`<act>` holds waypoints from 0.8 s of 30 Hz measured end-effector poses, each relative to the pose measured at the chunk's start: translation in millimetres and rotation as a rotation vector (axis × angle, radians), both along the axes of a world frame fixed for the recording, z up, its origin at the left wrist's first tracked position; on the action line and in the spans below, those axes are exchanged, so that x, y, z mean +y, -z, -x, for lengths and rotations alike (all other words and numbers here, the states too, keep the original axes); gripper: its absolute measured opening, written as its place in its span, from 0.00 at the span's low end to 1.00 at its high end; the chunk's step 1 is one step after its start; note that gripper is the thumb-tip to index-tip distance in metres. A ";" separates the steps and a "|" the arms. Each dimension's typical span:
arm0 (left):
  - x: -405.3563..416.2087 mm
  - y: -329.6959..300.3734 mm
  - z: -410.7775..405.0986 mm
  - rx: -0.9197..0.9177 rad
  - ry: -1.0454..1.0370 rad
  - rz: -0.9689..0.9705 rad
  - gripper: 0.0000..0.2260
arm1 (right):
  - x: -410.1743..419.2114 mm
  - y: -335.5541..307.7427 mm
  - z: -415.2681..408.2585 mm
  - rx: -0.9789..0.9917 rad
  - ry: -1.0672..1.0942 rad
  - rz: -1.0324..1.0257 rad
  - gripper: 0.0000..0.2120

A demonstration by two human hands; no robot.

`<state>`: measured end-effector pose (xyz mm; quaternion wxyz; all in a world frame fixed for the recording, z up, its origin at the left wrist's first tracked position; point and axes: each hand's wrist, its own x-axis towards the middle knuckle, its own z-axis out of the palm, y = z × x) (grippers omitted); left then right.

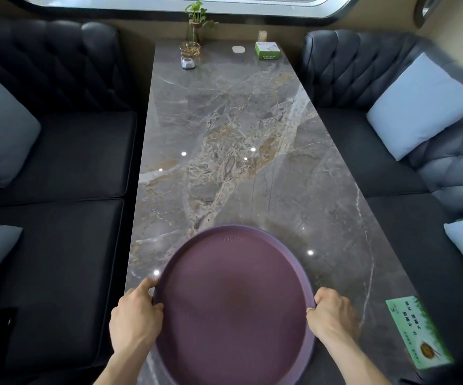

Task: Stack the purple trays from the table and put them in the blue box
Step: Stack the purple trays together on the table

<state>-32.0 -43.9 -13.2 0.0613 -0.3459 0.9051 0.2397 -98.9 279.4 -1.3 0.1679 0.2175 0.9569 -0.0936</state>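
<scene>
A large round purple tray [233,307] is at the near end of the grey marble table [233,151]. My left hand [134,315] grips its left rim, thumb over the edge. My right hand [331,314] grips its right rim. I cannot tell whether more trays lie stacked beneath it, or whether it rests on the table or is lifted. No blue box is in view.
Dark tufted sofas with pale cushions [419,107] flank the table on both sides. At the far end stand a plant in a glass vase [195,23], an amber glass dish [190,50], a green tissue box [267,50] and small white items. A green card [416,332] lies near right.
</scene>
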 end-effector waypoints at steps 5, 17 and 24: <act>0.0 5.4 -0.2 -0.002 -0.002 0.004 0.20 | 0.2 0.4 -1.4 0.010 0.000 -0.001 0.09; 1.9 7.7 2.1 -0.007 -0.005 0.081 0.20 | -1.1 0.0 -1.0 0.007 0.011 -0.010 0.10; 2.5 7.2 4.0 -0.013 -0.004 0.113 0.19 | -2.3 0.8 -2.7 0.031 0.032 0.007 0.11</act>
